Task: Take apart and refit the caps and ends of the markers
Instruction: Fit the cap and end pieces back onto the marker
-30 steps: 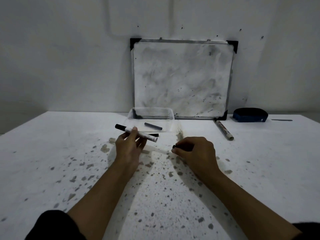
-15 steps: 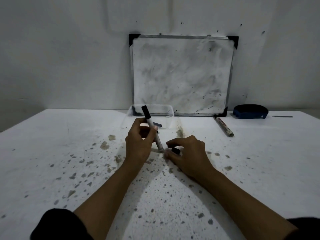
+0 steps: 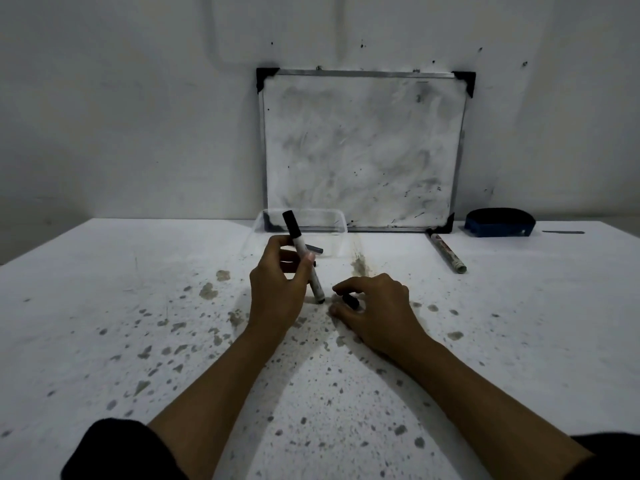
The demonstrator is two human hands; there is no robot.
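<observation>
Leaning against the pale wall, a smudged whiteboard (image 3: 362, 150) stands on a white, stain-speckled table (image 3: 104, 306). The left hand (image 3: 277, 289) grips 1 marker (image 3: 304, 258) steeply tilted, its lower tip at the surface. The right hand (image 3: 375, 306) pinches a small black cap (image 3: 350, 301) just beside it.

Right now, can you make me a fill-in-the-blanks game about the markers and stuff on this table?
1. The left hand holds a marker with its lower end touching the ____.
2. The right hand pinches a small ____ piece.
3. The whiteboard leans against the ____.
4. The blue eraser sits to the ____ of the whiteboard.

Missing words: table; black; wall; right
</observation>
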